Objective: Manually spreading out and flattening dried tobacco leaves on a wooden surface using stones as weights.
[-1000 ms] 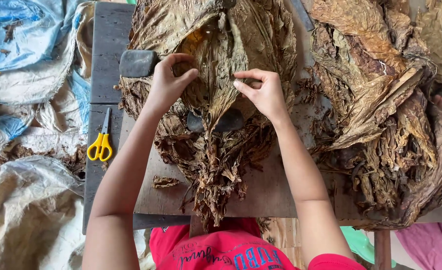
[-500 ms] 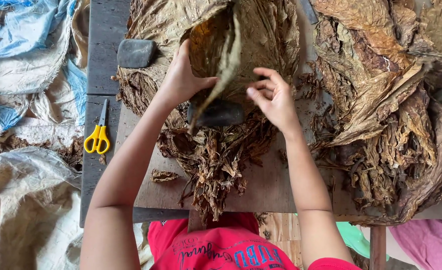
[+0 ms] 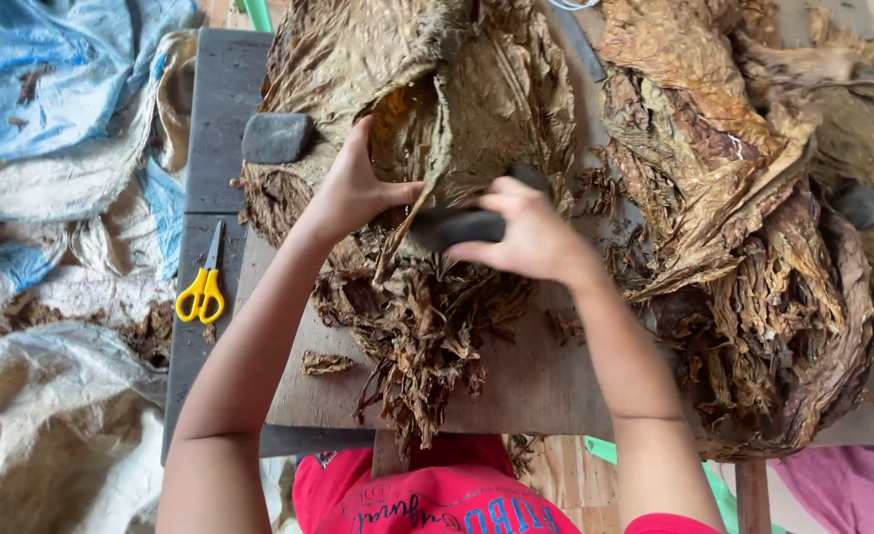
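My left hand holds the edge of a large dried brown leaf that lies on a stack of flattened leaves at the top of the wooden board. My right hand grips a dark flat stone just right of the left hand, over the leaf's lower end. A heap of crumpled leaf scraps and stems lies below both hands.
A second dark stone rests on the stack's left edge. Yellow-handled scissors lie on the dark table left of the board. A big pile of dried leaves fills the right side. Blue and white sheeting lies at left.
My left hand has laid the lifted leaf back onto the stack. My right hand, open before, has closed on the dark stone that lay under the leaf.
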